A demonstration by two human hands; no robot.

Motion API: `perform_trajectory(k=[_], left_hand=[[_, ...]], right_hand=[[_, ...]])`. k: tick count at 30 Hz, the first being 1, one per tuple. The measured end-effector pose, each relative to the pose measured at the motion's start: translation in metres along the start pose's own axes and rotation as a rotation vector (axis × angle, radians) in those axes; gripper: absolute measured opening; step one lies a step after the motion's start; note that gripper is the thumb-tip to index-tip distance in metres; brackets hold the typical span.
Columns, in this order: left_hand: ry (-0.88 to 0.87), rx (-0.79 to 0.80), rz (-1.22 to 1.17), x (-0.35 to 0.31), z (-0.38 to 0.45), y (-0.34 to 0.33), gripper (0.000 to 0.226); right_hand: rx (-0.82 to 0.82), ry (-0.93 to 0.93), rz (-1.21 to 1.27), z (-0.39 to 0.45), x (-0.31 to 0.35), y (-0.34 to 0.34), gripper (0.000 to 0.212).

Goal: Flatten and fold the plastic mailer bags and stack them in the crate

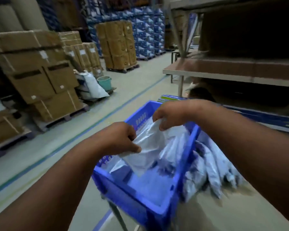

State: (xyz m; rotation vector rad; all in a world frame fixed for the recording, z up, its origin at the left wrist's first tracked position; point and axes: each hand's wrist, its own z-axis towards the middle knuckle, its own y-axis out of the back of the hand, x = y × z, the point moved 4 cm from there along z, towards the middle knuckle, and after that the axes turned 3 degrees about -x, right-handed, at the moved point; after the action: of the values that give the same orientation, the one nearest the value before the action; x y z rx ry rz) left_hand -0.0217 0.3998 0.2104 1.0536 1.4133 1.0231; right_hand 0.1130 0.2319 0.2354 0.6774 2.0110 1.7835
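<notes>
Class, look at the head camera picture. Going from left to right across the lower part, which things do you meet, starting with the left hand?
left hand → plastic mailer bag held above the blue crate → right hand → pile of mailer bags lying outside the crate on its right.

Stacked cardboard boxes (35, 67), teal bucket (104, 81)

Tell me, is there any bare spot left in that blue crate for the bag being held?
Yes: the near left part of the crate, by its front wall, shows bare floor. The far and right parts are crowded with bags, and a pile spills over the right wall. The left hand and right hand hold the bag above the middle.
</notes>
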Motion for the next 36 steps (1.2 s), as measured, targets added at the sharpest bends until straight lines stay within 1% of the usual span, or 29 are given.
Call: perform_trajectory(k=[2,5,8,10,13,15,16,18,20,23,25,27,30,32,34,35,36], left_hand=[[0.044,0.150,0.029,0.024,0.000,-0.004,0.040],[0.101,0.361,0.069,0.041,0.008,-0.029,0.040],[0.138,0.481,0.148,0.049,0.021,-0.063,0.038],[0.127,0.525,0.220,0.050,0.027,-0.077,0.032],[0.087,0.545,0.334,0.054,0.030,-0.089,0.026],[0.070,0.535,0.389,0.062,0.034,-0.095,0.017],[0.069,0.525,0.409,0.067,0.036,-0.098,0.021],[0.064,0.520,0.441,0.075,0.041,-0.102,0.025],[0.054,0.539,0.457,0.079,0.043,-0.106,0.026],[0.047,0.563,0.476,0.085,0.047,-0.114,0.030],[0.070,0.576,0.499,0.089,0.049,-0.119,0.032],[0.104,0.592,0.516,0.091,0.050,-0.122,0.036],[0.148,0.581,0.517,0.089,0.051,-0.121,0.036],[0.178,0.614,0.526,0.089,0.051,-0.121,0.038],[0.203,0.640,0.520,0.089,0.050,-0.121,0.043],[0.207,0.634,0.508,0.089,0.049,-0.119,0.040],[0.200,0.594,0.491,0.086,0.048,-0.112,0.037]], right_hand=[[0.134,0.045,0.001,0.039,0.021,-0.003,0.035],[0.327,0.108,-0.070,0.087,0.047,-0.037,0.028],[0.438,0.171,-0.143,0.118,0.064,-0.085,0.038],[0.448,0.183,-0.156,0.130,0.068,-0.111,0.045],[0.456,0.202,-0.153,0.142,0.075,-0.133,0.047],[0.495,0.195,-0.178,0.148,0.073,-0.141,0.057],[0.528,0.182,-0.196,0.150,0.071,-0.143,0.061],[0.572,0.178,-0.267,0.151,0.067,-0.145,0.058],[0.551,0.198,-0.373,0.150,0.066,-0.148,0.048],[0.359,0.206,-0.538,0.155,0.068,-0.155,0.035],[0.260,0.165,-0.538,0.160,0.068,-0.156,0.033],[0.203,0.135,-0.507,0.161,0.067,-0.151,0.033],[0.175,0.105,-0.495,0.161,0.065,-0.150,0.023],[0.157,0.099,-0.502,0.160,0.067,-0.151,0.017],[0.140,0.088,-0.475,0.158,0.067,-0.151,0.019],[0.131,0.090,-0.463,0.156,0.067,-0.148,0.019],[0.109,0.095,-0.450,0.153,0.065,-0.143,0.019]])
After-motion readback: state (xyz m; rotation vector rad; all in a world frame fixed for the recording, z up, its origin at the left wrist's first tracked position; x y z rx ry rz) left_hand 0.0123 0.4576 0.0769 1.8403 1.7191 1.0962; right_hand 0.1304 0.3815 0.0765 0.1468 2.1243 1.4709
